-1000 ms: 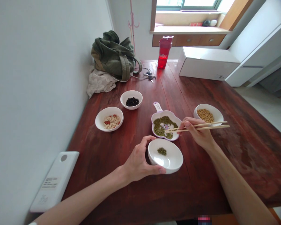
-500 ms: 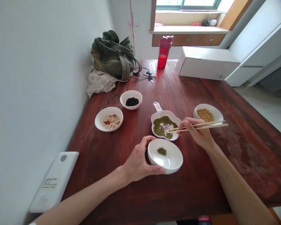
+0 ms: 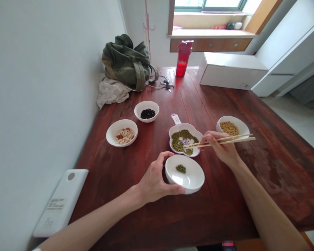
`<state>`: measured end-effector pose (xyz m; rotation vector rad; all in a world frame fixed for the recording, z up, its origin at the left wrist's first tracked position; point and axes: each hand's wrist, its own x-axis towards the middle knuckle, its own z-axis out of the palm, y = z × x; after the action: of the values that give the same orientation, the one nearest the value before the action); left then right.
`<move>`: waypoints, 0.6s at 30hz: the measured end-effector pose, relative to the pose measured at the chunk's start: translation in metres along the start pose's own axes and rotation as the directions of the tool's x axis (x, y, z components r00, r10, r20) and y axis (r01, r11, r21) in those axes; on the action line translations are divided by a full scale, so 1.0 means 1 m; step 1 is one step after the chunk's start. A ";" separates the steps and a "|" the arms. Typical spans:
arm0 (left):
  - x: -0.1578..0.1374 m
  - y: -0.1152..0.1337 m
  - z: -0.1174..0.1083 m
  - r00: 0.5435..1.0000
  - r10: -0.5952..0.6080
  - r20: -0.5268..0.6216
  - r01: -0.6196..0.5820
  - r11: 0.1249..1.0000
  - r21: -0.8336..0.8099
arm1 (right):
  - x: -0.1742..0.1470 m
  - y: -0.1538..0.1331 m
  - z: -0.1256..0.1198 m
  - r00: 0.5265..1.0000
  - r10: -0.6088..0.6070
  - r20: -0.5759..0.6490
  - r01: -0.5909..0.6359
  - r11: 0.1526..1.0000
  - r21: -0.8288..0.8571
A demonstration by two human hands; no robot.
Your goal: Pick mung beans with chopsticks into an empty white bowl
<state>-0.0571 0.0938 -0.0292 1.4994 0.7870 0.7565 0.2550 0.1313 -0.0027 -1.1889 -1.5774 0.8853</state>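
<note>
My left hand (image 3: pixel 157 179) grips the left side of a white bowl (image 3: pixel 193 176), thumb at the near rim and fingers at the far side. A small cluster of green mung beans (image 3: pixel 180 168) lies inside it. Just beyond stands a flower-shaped dish (image 3: pixel 199 135) with a short handle, holding many more mung beans (image 3: pixel 184 135). Closed around a pair of chopsticks (image 3: pixel 235 139), my right hand (image 3: pixel 221 148) hovers at the dish's right side. The chopstick tips reach down among the beans in the dish; whether they pinch a bean is too small to tell.
White bowls hold peanuts (image 3: pixel 125 135), black beans (image 3: pixel 148 113) and yellow soybeans (image 3: pixel 229 128). Farther back are a green bag (image 3: pixel 128 64), keys (image 3: pixel 167 85), a red shaker bottle (image 3: pixel 182 61) and a white box (image 3: pixel 232 71). A white flat device (image 3: pixel 61 202) sits by the left wall.
</note>
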 end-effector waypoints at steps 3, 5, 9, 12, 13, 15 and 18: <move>0.000 0.001 0.000 1.000 -0.013 0.000 0.013 1.000 0.007 | 0.000 0.000 -0.001 1.000 0.009 -0.008 -0.009 1.000 -0.002; 0.000 0.002 0.000 1.000 -0.024 0.000 0.024 1.000 0.007 | 0.000 0.000 -0.001 1.000 0.015 -0.015 -0.015 1.000 -0.007; 0.001 0.001 -0.001 1.000 -0.013 -0.003 0.013 1.000 0.009 | 0.000 0.000 -0.001 1.000 0.013 -0.006 -0.013 1.000 -0.014; 0.000 -0.001 -0.001 1.000 -0.002 0.001 0.002 1.000 0.011 | -0.001 0.000 -0.001 1.000 0.002 -0.005 -0.002 1.000 -0.030; 0.000 -0.002 -0.001 1.000 -0.004 0.000 0.004 1.000 0.011 | -0.001 0.000 -0.002 1.000 -0.003 -0.005 0.002 0.999 -0.035; 0.000 -0.002 -0.001 1.000 -0.006 0.002 0.006 1.000 0.010 | -0.001 0.000 -0.002 1.000 -0.010 0.000 0.010 0.999 -0.042; 0.000 -0.001 -0.001 1.000 -0.010 0.000 0.010 1.000 0.006 | -0.001 -0.002 -0.002 1.000 -0.020 0.005 0.020 0.999 -0.044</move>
<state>-0.0582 0.0941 -0.0298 1.4995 0.7972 0.7472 0.2564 0.1302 -0.0005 -1.2006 -1.6174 0.8446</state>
